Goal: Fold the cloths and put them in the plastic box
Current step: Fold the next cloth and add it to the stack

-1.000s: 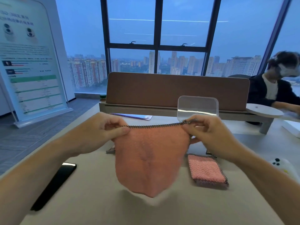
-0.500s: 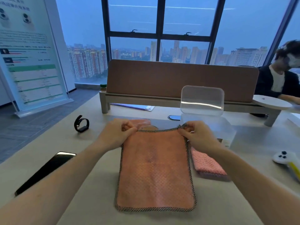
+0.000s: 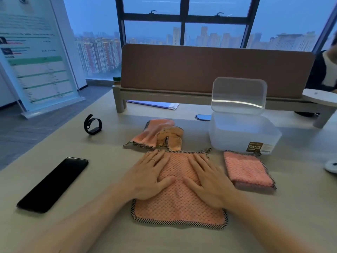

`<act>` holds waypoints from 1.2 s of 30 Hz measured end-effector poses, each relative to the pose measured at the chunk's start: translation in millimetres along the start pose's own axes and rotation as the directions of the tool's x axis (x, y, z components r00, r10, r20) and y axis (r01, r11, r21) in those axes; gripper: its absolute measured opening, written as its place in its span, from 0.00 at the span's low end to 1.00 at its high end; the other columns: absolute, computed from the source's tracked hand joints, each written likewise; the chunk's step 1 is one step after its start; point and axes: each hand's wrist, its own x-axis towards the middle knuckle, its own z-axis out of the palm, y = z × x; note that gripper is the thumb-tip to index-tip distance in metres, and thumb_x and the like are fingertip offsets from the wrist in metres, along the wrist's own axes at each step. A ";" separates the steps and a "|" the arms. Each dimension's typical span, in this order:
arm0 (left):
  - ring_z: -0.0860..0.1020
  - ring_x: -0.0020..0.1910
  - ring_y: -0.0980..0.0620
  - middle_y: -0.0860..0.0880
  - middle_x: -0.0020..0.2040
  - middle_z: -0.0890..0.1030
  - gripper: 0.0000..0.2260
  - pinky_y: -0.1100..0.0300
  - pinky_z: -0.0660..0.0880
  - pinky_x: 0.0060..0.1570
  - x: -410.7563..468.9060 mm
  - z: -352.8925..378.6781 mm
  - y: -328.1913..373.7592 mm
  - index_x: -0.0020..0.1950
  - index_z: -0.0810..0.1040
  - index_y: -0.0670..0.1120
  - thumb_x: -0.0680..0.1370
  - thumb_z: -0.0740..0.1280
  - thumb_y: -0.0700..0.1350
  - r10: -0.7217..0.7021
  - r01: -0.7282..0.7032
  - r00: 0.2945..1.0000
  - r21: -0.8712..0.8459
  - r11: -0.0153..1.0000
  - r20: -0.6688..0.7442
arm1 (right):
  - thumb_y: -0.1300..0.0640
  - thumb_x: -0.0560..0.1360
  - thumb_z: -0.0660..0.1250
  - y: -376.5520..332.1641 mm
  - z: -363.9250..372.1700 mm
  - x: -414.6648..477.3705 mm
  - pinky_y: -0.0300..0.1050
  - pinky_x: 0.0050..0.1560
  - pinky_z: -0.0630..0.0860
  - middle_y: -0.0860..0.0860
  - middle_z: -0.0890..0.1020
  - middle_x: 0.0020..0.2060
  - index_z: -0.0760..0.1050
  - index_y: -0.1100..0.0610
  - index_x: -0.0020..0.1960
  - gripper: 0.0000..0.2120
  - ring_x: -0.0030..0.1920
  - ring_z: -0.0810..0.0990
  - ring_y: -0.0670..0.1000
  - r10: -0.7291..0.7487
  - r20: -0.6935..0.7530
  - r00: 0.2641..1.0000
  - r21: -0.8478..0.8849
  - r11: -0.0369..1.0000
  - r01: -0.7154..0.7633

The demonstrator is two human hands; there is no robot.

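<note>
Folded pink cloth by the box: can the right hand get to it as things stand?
Probably yes. The right hand lies flat on the spread cloth, and the folded cloth sits just to its right on the table, in front of the open plastic box. Nothing lies between them.

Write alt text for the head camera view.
Both hands, left hand and right hand, press flat on a pink cloth spread on the table. A folded cloth lies beside an open plastic box, crumpled cloths behind.
</note>
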 end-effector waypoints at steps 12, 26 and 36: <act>0.79 0.49 0.58 0.61 0.45 0.81 0.11 0.63 0.74 0.49 -94.9 -47.6 -21.3 0.45 0.82 0.56 0.70 0.79 0.58 0.197 -0.254 0.965 -0.415 0.874 -0.174 | 0.37 0.74 0.70 25.3 -38.1 -81.3 0.43 0.61 0.76 0.37 0.76 0.58 0.76 0.45 0.57 0.17 0.60 0.77 0.41 -0.279 -0.299 0.913 0.237 0.905 0.354; 0.75 0.40 0.61 0.59 0.41 0.78 0.11 0.65 0.73 0.40 -106.3 -36.4 -16.5 0.47 0.72 0.56 0.75 0.67 0.39 0.164 -0.181 0.982 -0.238 0.954 -0.090 | 0.56 0.82 0.64 41.4 -6.6 -105.7 0.43 0.50 0.78 0.38 0.77 0.49 0.73 0.47 0.57 0.06 0.48 0.78 0.40 -0.295 -0.289 0.911 0.207 0.910 0.360; 0.76 0.40 0.62 0.63 0.40 0.77 0.02 0.69 0.70 0.40 -109.9 -28.9 -4.6 0.50 0.81 0.59 0.81 0.68 0.53 0.210 -0.260 0.960 -0.313 0.913 -0.184 | 0.62 0.81 0.66 25.9 -21.3 -84.9 0.47 0.40 0.76 0.54 0.85 0.36 0.83 0.54 0.45 0.10 0.35 0.81 0.49 0.109 -0.201 0.973 0.792 0.603 0.096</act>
